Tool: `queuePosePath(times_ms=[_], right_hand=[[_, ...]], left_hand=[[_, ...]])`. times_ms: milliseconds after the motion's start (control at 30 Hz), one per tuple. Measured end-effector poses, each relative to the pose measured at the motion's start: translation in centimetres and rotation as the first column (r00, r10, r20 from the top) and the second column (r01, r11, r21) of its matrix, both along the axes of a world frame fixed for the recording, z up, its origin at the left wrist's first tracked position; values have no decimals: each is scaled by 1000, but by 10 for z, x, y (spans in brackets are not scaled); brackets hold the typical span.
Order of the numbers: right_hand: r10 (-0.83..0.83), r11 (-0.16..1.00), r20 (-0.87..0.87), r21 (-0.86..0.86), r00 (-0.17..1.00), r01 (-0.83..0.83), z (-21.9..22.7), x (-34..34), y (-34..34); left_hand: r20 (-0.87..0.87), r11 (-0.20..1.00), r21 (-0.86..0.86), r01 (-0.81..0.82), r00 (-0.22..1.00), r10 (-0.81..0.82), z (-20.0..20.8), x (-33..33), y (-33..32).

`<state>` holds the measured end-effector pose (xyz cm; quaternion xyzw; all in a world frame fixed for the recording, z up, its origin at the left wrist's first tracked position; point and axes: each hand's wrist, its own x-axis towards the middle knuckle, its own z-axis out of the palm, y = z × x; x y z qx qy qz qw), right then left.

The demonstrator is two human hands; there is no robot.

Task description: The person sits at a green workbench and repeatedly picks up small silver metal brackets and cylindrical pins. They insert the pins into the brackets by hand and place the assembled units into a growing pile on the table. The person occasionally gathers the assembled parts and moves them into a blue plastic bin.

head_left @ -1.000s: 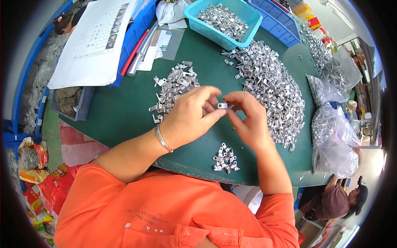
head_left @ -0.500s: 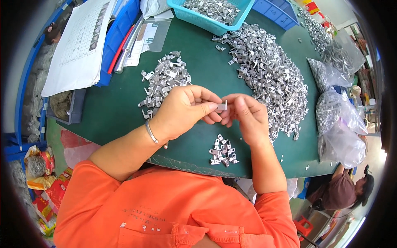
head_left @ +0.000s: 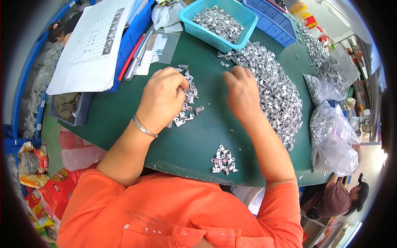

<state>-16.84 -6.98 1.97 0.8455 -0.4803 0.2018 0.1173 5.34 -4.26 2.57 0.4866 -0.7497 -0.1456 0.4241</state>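
My left hand point(head_left: 162, 91) is over the smaller pile of bent metal brackets point(head_left: 191, 94) on the left, covering much of it. Its fingers curl down, and whatever they pinch is hidden beneath the hand. At the left edge of the large heap of brackets point(head_left: 275, 91), my right hand point(head_left: 242, 91) is closed with knuckles up, slightly blurred. Its fingertips are tucked out of sight, so I cannot see what they hold. A small cluster of brackets point(head_left: 223, 160) lies by the table's near edge, between my forearms.
The green table point(head_left: 198, 136) also bears a turquoise basket point(head_left: 188, 25) of brackets, a blue bin point(head_left: 276, 29), and printed sheets point(head_left: 84, 58) beside a red pen point(head_left: 131, 57). Plastic bags of metal parts point(head_left: 331, 136) line the right edge. Another person point(head_left: 337, 198) is at the far right.
My hands have parted from the bracket they held together. The left has moved up and left onto the smaller pile, the right up to the heap's edge. The view has shifted slightly.
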Motion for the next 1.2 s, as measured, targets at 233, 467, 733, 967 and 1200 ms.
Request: queuePosePath(times_ms=[233,467,733,967,1200], right_hand=[[-62,998,-226,-18,972,60,-11,-24,-5],[-131,990,-229,13,965,137,-12,-30,2],[-1,998,34,69,999,-1,-1,-23,40],[115,976,710,49,695,-211,-7,0,77],[-412,730,889,454,200,-512,-5,-15,83]], left_hand=[[-171,995,-94,43,983,-59,3,-12,10],[-351,958,130,257,915,-198,0,-30,28],[-482,883,334,331,864,-141,-5,-36,30],[-704,614,538,577,708,-50,-2,-40,33],[-696,568,592,571,718,3,2,-43,35]])
